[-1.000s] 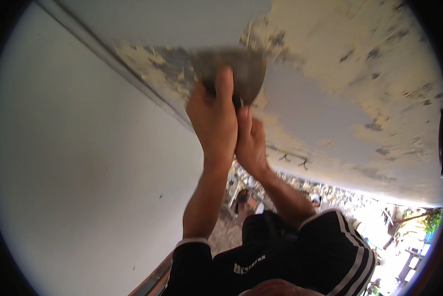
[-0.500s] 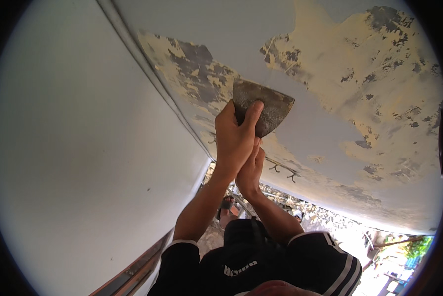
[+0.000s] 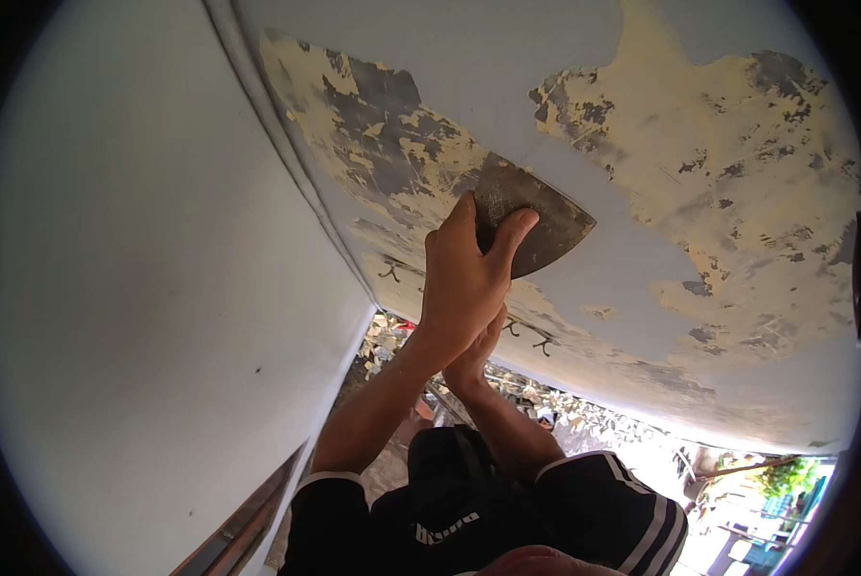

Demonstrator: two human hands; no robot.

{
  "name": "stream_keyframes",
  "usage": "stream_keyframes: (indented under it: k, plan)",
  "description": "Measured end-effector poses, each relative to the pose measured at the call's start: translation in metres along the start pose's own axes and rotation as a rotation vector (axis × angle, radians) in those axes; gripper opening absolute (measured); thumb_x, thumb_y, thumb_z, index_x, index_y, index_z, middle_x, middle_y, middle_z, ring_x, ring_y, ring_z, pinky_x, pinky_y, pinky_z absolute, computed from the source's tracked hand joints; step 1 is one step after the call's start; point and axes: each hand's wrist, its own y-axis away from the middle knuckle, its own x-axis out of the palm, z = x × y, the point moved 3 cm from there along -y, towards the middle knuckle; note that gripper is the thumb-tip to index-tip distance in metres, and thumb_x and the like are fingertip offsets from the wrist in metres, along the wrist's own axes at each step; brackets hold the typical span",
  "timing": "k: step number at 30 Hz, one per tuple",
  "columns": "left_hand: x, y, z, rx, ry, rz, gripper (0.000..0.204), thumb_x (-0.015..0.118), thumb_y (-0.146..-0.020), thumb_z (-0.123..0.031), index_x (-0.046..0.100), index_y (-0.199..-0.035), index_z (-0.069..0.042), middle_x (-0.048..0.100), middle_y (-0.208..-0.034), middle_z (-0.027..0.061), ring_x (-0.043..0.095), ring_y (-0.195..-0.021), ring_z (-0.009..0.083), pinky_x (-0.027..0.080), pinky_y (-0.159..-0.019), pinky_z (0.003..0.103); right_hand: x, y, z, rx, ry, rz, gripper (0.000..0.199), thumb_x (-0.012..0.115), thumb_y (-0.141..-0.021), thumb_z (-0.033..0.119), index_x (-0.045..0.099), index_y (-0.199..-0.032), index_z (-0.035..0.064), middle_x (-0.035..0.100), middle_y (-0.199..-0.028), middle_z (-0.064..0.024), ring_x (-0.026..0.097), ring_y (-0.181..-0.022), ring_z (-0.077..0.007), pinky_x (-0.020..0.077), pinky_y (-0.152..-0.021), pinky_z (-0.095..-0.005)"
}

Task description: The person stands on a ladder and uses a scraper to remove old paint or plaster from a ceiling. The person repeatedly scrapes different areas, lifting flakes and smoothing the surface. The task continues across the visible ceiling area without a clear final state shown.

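A broad, worn metal scraper point(image 3: 557, 223) lies with its wide blade against the patched wall point(image 3: 642, 230). My left hand point(image 3: 469, 274) is closed on the blade, thumb across its near face and the other fingers behind it. Just below, my right hand point(image 3: 478, 357) is closed at the scraper's lower end, mostly covered by my left hand and wrist. The scraper's handle is hidden by both hands. Around the blade, the grey-white wall carries cream filler and bare dark grey patches.
A smooth white surface point(image 3: 162, 288) rises at the left and meets the wall along a corner strip point(image 3: 287, 154). Small metal hooks point(image 3: 543, 346) stick out low on the wall. Rubble point(image 3: 584, 418) covers the ground below. Greenery point(image 3: 786, 477) shows at the lower right.
The scraper has shifted slightly right and down in view, its blade turned a little clockwise. The wall's patches have shifted in view too. My right hand is now more covered by my left.
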Motion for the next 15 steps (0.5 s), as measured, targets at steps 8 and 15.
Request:
stream_keyframes:
  k: [8,15]
  plan:
    - [0.005,0.003,-0.003,-0.105,-0.056,0.111,0.038,0.068,-0.098,-0.029,0.054,-0.090,0.006,0.066,-0.067,0.0219,0.072,-0.061,0.0316,0.051,-0.050,0.038,-0.012,0.020,-0.045,0.002,-0.025,-0.088,0.039,0.054,-0.102,0.026,0.045,-0.125,-0.0036,0.051,-0.112,-0.0142,0.054,-0.105,-0.0247,0.0440,-0.090,-0.0410]
    - [0.008,0.006,0.000,-0.011,-0.037,0.042,0.037,0.068,-0.098,-0.029,0.055,-0.091,0.005,0.064,-0.065,0.0208,0.072,-0.060,0.0278,0.050,-0.051,0.034,-0.017,0.016,-0.020,-0.032,0.159,-0.051,0.044,0.048,-0.104,0.031,0.044,-0.129,-0.0047,0.052,-0.113,-0.0153,0.054,-0.107,-0.0264,0.0425,-0.093,-0.0415]
